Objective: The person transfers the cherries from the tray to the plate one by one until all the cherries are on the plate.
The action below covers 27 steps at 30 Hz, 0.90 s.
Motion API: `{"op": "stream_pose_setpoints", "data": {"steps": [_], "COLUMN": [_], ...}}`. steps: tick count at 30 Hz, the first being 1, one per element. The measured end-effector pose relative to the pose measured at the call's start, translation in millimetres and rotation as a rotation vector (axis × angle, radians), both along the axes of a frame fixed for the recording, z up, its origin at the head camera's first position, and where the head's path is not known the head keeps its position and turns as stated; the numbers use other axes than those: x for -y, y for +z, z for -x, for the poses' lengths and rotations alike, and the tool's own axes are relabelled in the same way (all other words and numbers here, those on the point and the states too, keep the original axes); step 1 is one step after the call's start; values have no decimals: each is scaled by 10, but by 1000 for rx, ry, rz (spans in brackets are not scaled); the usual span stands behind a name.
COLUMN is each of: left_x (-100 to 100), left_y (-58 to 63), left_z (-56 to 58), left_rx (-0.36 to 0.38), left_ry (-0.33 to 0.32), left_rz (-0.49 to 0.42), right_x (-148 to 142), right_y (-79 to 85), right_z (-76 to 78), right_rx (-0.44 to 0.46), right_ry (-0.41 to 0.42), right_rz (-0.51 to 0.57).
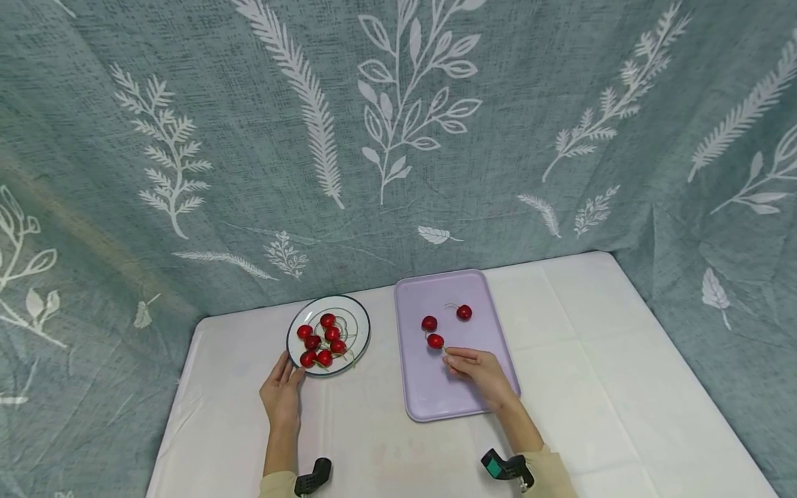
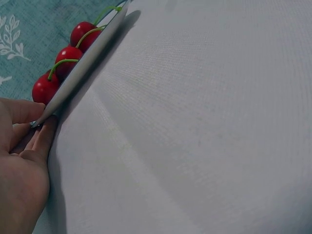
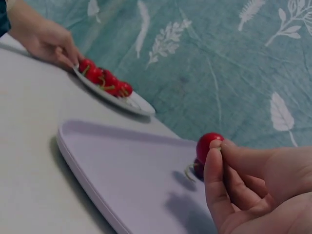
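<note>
My left hand (image 1: 281, 395) holds the near-left rim of a white, dark-edged plate (image 1: 362, 325), thumb above and fingers below in the left wrist view. Several red cherries (image 2: 68, 62) with green stems lie on this plate. Over the lilac tray (image 1: 429, 395), my right hand (image 1: 478, 373) pinches a cherry (image 3: 208, 144) by its stem, between thumb and forefinger. The cherry appears raised above the tray surface in the right wrist view. Two more cherries lie on the tray, one (image 1: 429, 323) just beyond the held cherry and another (image 1: 463, 312) farther right.
A white cloth (image 1: 579, 387) covers the table under plate and tray. Behind it hangs a teal curtain (image 1: 461, 221) with white leaf prints, close to the far edges of both. Black wrist-worn devices (image 1: 314, 477) sit at both sleeves.
</note>
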State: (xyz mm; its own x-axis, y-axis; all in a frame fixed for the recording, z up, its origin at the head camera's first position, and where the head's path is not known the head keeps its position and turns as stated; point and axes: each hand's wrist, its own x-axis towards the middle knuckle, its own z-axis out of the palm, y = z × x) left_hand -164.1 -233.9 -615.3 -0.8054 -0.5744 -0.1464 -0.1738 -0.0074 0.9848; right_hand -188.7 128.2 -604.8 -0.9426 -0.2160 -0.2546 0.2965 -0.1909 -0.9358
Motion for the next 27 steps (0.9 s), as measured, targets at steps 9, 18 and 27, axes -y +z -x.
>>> {"op": "stream_pose_setpoints", "data": {"steps": [9,18,27], "left_x": [16,43,30], "left_y": [9,-24,-12], "left_z": [39,71,76], "left_rx": [3,5,30], "left_ry": [-3,10,1], "left_rz": [-5,-11,20], "right_x": [260,508,658], "right_y": [2,-27,29], "right_z": [-1,40,101], "right_rx": [27,0,-11], "right_ry": [45,54,84], "right_rz": [129,164,130]}}
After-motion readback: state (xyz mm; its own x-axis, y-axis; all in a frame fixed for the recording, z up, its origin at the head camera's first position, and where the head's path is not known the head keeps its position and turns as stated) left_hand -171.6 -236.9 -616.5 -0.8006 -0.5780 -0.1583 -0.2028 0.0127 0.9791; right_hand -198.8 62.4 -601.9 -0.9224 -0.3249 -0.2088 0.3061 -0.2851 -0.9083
